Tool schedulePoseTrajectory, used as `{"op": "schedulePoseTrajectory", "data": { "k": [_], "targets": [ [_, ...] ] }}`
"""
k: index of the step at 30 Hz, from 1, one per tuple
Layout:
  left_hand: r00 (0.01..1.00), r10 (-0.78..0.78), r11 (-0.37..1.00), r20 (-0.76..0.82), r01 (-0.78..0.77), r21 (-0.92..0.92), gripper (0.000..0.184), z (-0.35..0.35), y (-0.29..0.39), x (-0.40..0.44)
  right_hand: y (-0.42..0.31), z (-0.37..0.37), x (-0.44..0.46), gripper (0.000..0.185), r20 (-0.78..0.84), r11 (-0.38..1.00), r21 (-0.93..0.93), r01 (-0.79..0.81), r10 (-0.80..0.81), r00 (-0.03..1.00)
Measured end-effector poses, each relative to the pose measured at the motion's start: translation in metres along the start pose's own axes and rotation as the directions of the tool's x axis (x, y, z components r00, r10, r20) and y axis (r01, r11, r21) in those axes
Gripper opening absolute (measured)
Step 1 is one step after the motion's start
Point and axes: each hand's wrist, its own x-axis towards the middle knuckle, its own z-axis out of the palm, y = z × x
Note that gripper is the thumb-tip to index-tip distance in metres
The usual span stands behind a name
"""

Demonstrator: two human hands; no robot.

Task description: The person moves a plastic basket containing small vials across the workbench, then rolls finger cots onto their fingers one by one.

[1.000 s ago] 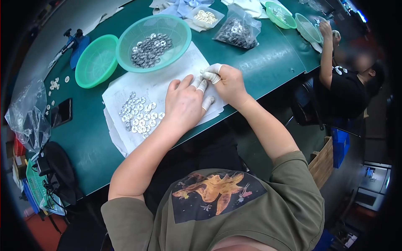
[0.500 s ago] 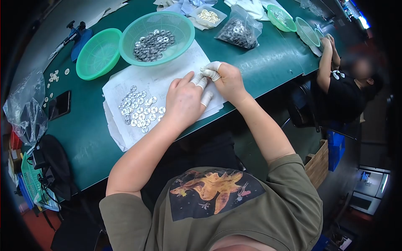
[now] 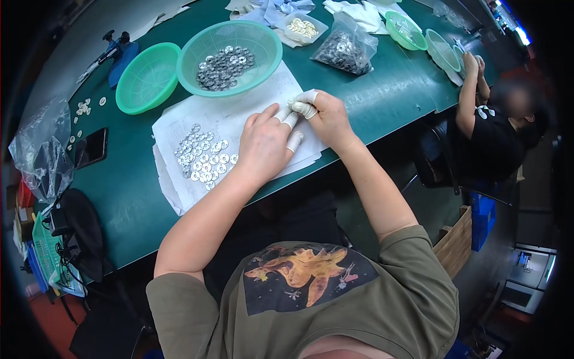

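My left hand (image 3: 263, 143) and my right hand (image 3: 330, 118) meet over the edge of white paper sheets (image 3: 239, 110). White finger cots cover several fingertips on both. The right thumb and index finger pinch together; the left fingers curl in against them. Whatever small piece sits between the fingertips is hidden. Left of my left hand, several shiny round metal discs with center holes (image 3: 205, 160) lie spread on the paper. Beyond my hands, a green mesh basket (image 3: 266, 60) holds a heap of similar grey discs (image 3: 224, 69).
Another green basket (image 3: 146, 81) stands at the left, near a phone (image 3: 91, 148) and a plastic bag (image 3: 42, 149). At the back are a clear bag of discs (image 3: 347, 51) and a tray of cream rings (image 3: 301, 29). A co-worker (image 3: 487, 131) sits at the right.
The whole view has shifted slightly, with the table things a little farther right and down. My hands stay joined in nearly the same pose.
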Motion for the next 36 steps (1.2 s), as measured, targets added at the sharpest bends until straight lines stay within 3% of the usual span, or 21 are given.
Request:
{"op": "schedulePoseTrajectory", "data": {
  "k": [11, 15, 20, 24, 26, 36],
  "targets": [
    [0.990, 0.000, 0.994, 0.141, -0.015, 0.106, 0.040, -0.005, 0.006, 0.005, 0.001, 0.000, 0.000, 0.010, 0.004, 1.000, 0.000, -0.029, 0.029, 1.000],
    [0.996, 0.043, 0.990, 0.078, -0.053, 0.133, 0.040, -0.001, 0.011, 0.005, 0.000, 0.001, -0.001, 0.008, -0.025, 0.996, 0.035, -0.082, 0.083, 0.996],
    [0.996, 0.029, 0.989, 0.079, -0.040, 0.143, 0.036, -0.002, 0.013, 0.008, 0.003, -0.001, -0.001, 0.004, -0.031, 0.998, -0.017, 0.059, -0.059, 0.998],
    [0.998, 0.011, 0.989, 0.061, -0.020, 0.145, 0.035, -0.001, 0.014, 0.008, -0.001, -0.003, -0.003, 0.004, -0.029, 0.997, -0.053, 0.064, -0.065, 0.997],
    [0.999, 0.006, 0.995, 0.046, -0.011, 0.104, 0.032, -0.003, 0.013, 0.009, -0.004, -0.004, -0.003, 0.006, -0.045, 0.998, 0.015, -0.055, 0.055, 0.997],
    [1.000, -0.016, 0.996, 0.023, 0.014, 0.087, 0.034, 0.000, 0.009, 0.004, -0.004, -0.008, -0.001, 0.011, 0.066, 0.995, -0.023, -0.093, 0.094, 0.993]
  ]
}}
